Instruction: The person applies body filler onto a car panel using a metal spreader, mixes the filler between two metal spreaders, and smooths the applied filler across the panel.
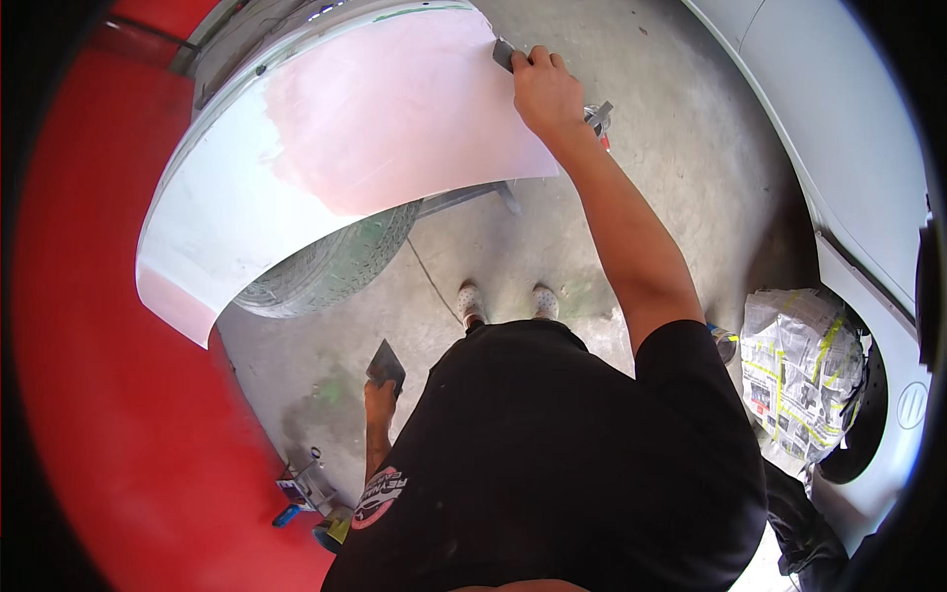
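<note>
A white car fender with a wide patch of smooth pink filler stands in front of me. My right hand is stretched out to the fender's far right edge. Its fingers are closed around a small dark filler spreader, which meets the edge of the panel. Low on the left, near my side, my left hand grips a flat dark grey spreader plate with its corner pointing up. The plate is clear of the fender. Fingers of the left hand are partly hidden.
Under the fender arch sits a tyre. A red wall runs along the left, with cans and a small stand by it. At right are a pale car body, a newspaper-wrapped wheel and a can.
</note>
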Available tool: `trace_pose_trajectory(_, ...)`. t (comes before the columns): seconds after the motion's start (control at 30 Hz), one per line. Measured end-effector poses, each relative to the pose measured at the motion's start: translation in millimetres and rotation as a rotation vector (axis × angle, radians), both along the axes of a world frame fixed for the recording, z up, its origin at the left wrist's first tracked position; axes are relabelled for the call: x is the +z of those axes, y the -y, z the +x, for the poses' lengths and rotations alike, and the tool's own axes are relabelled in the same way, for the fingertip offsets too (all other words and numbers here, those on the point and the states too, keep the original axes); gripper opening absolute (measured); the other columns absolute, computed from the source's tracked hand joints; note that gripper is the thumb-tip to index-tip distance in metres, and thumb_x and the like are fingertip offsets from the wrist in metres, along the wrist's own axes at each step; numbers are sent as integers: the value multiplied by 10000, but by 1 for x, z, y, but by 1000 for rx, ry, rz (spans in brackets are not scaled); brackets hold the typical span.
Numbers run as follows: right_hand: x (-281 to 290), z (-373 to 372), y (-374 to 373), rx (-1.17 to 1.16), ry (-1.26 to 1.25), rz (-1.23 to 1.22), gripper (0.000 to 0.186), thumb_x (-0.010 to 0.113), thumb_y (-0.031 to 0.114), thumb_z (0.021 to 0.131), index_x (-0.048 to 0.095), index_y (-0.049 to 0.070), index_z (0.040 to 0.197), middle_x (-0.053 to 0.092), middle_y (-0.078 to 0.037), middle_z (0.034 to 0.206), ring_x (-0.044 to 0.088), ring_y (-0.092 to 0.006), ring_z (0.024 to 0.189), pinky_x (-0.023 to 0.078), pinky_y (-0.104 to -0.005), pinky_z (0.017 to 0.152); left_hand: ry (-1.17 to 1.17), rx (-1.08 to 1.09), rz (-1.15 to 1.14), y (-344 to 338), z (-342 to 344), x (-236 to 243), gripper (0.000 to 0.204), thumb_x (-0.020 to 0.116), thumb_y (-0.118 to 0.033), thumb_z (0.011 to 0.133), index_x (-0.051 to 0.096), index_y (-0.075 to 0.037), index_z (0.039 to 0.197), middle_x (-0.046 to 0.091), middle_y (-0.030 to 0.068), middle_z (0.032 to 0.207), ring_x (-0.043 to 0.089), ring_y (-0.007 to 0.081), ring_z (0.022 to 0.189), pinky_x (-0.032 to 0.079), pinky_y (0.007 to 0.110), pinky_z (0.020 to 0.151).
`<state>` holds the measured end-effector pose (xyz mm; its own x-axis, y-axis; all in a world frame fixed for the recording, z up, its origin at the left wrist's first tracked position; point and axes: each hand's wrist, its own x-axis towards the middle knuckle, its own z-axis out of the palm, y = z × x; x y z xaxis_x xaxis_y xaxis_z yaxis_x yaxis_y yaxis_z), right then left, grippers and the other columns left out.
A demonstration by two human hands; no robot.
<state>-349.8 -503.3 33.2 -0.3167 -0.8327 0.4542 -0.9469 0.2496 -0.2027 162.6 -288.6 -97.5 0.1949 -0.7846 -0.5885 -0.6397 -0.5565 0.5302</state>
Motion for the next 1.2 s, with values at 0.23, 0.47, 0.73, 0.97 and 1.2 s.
trace_pose_trajectory(0.23, 36, -3, 48, -50, -101, -204, 193, 534, 120, 841, 698, 90, 939, 680, -140, 838, 659, -307, 831, 517, -414, 745, -16, -28, 40, -9, 1, -3, 365, 592, -160, 756, 619, 104, 1007, 676, 180, 871, 663, 262, 792, 497, 364, 728)
trace_pose_trajectory(0.47, -8, -23, -25, -5, 161, -219, 379, 564, 19, 812, 628, 118, 1172, 584, -101, 1091, 582, -309, 997, 515, -391, 826, 48, 22, 107, -12, -13, 17, 390, 596, -161, 764, 602, 91, 1061, 671, 182, 918, 653, 279, 853, 488, 370, 771)
trace_pose_trajectory(0.73, -184, -2, -220, -226, 539, 575, 382, 537, 37, 837, 585, 123, 1206, 598, -153, 1068, 612, -367, 990, 509, -445, 805, 83, -121, 56, -48, 69, -67, 380, 616, -137, 817, 579, 59, 1141, 659, 170, 1027, 629, 282, 994, 463, 360, 890)
trace_pose_trajectory(0.97, -197, 18, -233, -249, 1344, 113, 349, 605, 4, 793, 588, 84, 1132, 659, -98, 968, 639, -275, 885, 505, -364, 771, -372, -40, -343, 52, -66, 49, 295, 651, -95, 849, 553, 31, 1097, 638, 92, 1016, 610, 164, 922, 476, 293, 832)
trace_pose_trajectory(1.2, -115, 109, -183, 187, 2611, -67, 452, 453, 428, 986, 467, 81, 1274, 550, -18, 853, 485, -105, 652, 419, -270, 576, -847, -164, 89, 88, -191, 105, 191, 635, -187, 917, 644, -5, 973, 642, 10, 845, 593, 81, 742, 473, 226, 695)
